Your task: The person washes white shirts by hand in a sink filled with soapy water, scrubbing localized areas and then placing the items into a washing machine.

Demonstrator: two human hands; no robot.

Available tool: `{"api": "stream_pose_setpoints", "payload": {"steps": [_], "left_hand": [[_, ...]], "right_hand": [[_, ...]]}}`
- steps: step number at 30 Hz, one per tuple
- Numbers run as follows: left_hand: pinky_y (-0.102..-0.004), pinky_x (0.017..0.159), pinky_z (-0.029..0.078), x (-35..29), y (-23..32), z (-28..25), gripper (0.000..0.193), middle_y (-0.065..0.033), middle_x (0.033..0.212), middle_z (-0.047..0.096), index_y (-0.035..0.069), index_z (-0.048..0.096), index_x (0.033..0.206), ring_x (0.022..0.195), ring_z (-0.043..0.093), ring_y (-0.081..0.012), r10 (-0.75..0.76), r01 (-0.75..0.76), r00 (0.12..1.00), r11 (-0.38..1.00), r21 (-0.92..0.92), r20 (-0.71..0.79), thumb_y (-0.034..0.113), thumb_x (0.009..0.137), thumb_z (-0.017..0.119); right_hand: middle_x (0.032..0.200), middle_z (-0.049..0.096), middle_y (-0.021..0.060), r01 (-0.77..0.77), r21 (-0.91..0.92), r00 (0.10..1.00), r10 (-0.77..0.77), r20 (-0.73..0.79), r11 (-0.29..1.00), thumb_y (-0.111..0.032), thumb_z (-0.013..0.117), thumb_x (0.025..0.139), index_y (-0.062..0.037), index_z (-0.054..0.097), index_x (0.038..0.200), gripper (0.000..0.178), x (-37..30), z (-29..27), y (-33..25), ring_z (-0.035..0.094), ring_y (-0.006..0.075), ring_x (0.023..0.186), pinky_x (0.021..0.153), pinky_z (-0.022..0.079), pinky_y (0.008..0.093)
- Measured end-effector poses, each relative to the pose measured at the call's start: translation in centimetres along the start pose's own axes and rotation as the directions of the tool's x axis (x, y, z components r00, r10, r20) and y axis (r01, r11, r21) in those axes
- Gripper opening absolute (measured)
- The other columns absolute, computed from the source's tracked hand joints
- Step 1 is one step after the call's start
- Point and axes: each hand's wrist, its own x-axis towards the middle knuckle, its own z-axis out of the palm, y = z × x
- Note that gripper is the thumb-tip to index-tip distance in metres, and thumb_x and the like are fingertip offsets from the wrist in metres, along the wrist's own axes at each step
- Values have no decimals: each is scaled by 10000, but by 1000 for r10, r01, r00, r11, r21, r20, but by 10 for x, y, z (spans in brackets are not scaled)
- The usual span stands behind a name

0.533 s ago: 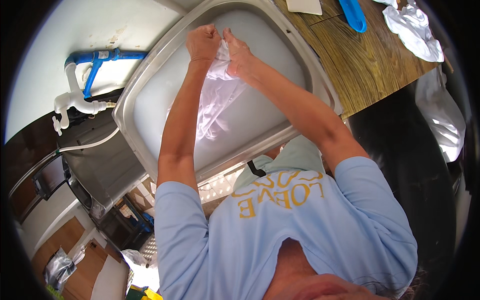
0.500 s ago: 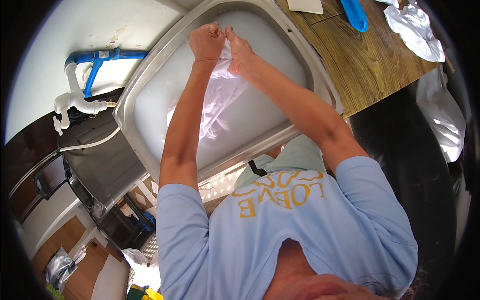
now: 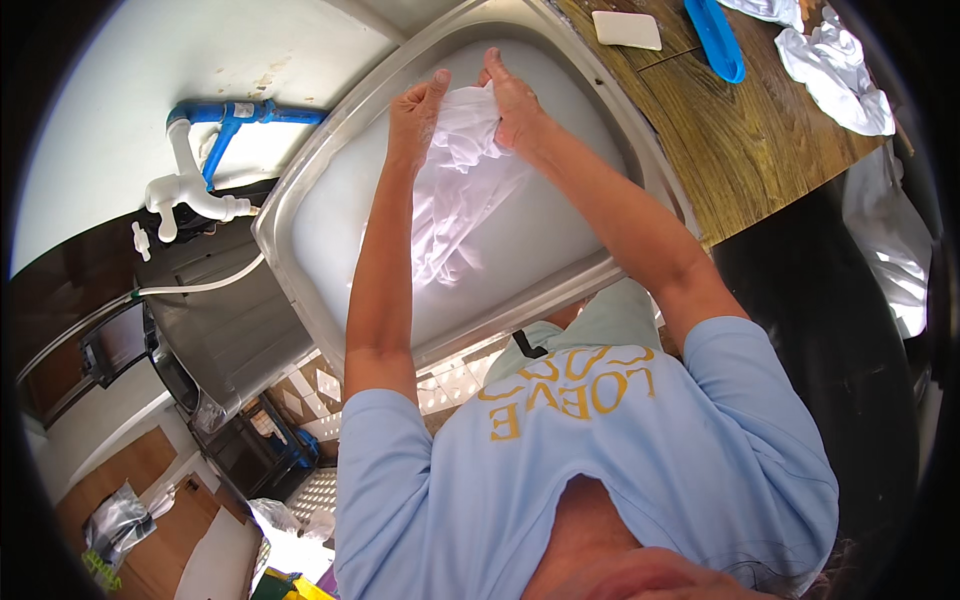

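Observation:
A wet white cloth [image 3: 465, 140] stretches between my two hands over a large basin [image 3: 668, 170] of cloudy, greyish water [image 3: 340, 190]. My left hand [image 3: 414, 118] is closed on the cloth's left side, its thumb pointing up. On the other side my right hand [image 3: 517, 110] grips it, thumb raised as well. Below the hands the cloth hangs in folds, and its lower part lies in the water, bright in the sunlight. The fingers behind the cloth are partly hidden.
Right of the basin, a wooden tabletop [image 3: 740, 150] carries a pale soap bar [image 3: 627, 30], a long blue plastic object [image 3: 716, 40] and crumpled white cloth [image 3: 838, 80]. At the left are a white tap [image 3: 185, 195] on blue pipe [image 3: 225, 112] and a thin hose [image 3: 200, 288].
My hands have moved apart from nearly touching, and the thumbs have come up. More of the cloth now spreads between them. The whole view has shifted slightly.

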Motion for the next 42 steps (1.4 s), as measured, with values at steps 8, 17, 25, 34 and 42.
{"api": "stream_pose_setpoints", "payload": {"steps": [8, 17, 25, 34, 42], "left_hand": [[-273, 485, 328, -6, 6, 30, 349, 5, 575, 476, 66, 534, 596, 486, 341, -140, 327, -326, 945, 943, 64, -4, 258, 848, 681], [-331, 458, 338, 13, 3, 31, 312, -134, 517, 434, -4, 459, 590, 446, 344, -225, 647, -553, 752, 521, 650, 122, 89, 851, 600], [-383, 481, 435, 21, -11, 13, 139, -136, 621, 569, 51, 529, 629, 547, 572, -324, 393, -342, 916, 670, 658, 76, 89, 719, 628], [-391, 495, 415, 1, 7, 56, 115, -148, 607, 523, 51, 515, 638, 555, 524, -356, 568, -551, 804, 603, 577, 173, 68, 727, 585], [-346, 462, 363, -12, 8, 80, 258, -146, 556, 474, 24, 476, 602, 473, 429, -290, 719, -717, 655, 495, 491, 231, 90, 813, 610]], "right_hand": [[689, 461, -16, 25, 22, 985, -29, 169, 999, -564, 520, 900, -129, 473, 770, 456, 6, -19, 11, 486, 135, 644, 562, 460, 341], [974, 602, 50, -125, 150, 974, 150, -169, 981, -507, 557, 900, -115, 563, 968, 397, -4, 11, 22, 608, 252, 835, 781, 527, 441], [1088, 621, 74, -169, 63, 961, 179, -210, 984, -487, 550, 910, -99, 559, 1119, 441, -18, 19, 20, 615, 237, 908, 746, 515, 368], [908, 569, -12, -68, 163, 995, 55, 87, 984, -492, 469, 948, -149, 558, 936, 354, 0, -12, 13, 538, 135, 825, 690, 465, 328], [989, 600, 22, 26, 187, 951, -82, 298, 982, -503, 522, 920, -142, 587, 998, 376, 34, -51, 23, 550, 176, 932, 772, 470, 350]]}}
